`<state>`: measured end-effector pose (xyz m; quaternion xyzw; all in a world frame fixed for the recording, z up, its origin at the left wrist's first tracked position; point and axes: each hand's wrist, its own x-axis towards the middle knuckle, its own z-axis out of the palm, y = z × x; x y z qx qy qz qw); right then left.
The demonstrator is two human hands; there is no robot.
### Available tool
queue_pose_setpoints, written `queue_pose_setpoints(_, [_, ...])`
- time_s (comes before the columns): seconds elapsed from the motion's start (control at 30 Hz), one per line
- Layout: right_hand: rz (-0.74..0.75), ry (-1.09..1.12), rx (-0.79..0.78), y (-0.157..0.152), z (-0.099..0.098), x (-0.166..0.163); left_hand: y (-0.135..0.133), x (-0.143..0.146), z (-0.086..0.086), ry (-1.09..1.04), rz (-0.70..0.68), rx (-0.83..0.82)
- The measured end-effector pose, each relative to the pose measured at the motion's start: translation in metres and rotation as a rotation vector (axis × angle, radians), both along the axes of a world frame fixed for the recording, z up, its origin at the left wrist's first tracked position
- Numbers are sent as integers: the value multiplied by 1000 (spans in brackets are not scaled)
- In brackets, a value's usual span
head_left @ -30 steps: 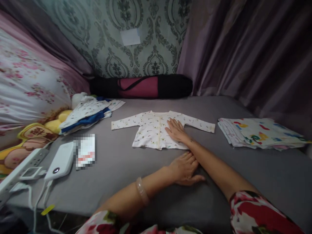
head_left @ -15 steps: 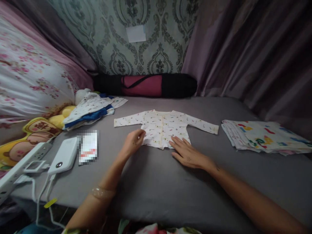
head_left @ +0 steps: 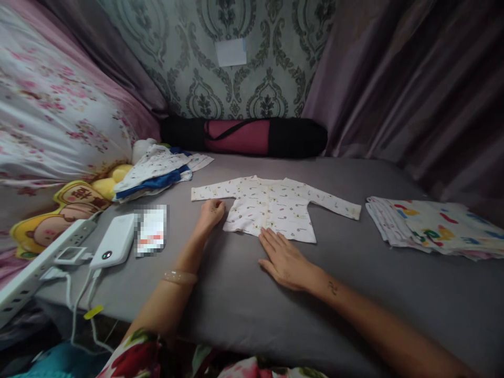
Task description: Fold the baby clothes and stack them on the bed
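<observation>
A small white baby shirt [head_left: 271,207] with a tiny print and a pale yellow front band lies spread flat, both sleeves out to the sides. My left hand [head_left: 211,214] is at its left, just below the left sleeve, fingers curled in. The fingertips are turned away, so whether they pinch anything is hidden. Lying flat with fingers stretched, my right hand [head_left: 285,260] has its fingertips on the bottom hem near the middle.
The grey sheet [head_left: 236,304] carries folded printed cloths [head_left: 437,226] at right and a clothes pile [head_left: 157,173] at left. Nearer left are a white power bank [head_left: 114,241], a power strip [head_left: 47,268], cables and a blurred packet [head_left: 151,231]. A black-and-red bag [head_left: 240,137] lies behind.
My left hand has left the shirt's lower left edge for the spot under the sleeve; the lower left corner now spreads wider. My right hand has slid left along the hem.
</observation>
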<state>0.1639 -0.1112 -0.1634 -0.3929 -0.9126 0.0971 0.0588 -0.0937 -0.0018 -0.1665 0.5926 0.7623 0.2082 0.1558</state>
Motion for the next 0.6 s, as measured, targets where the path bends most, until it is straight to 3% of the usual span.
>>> queue_pose_setpoints(0.2, [-46, 0, 139, 18, 14, -16, 29, 3, -3, -148, 152, -90])
queue_pose_setpoints(0.4, [-93, -72, 272, 31, 6, -27, 49, 23, -1, -134, 270, -107])
queue_pose_setpoints(0.6, [-63, -155, 285, 28, 6, -28, 54, 33, 3, -115, 320, -84])
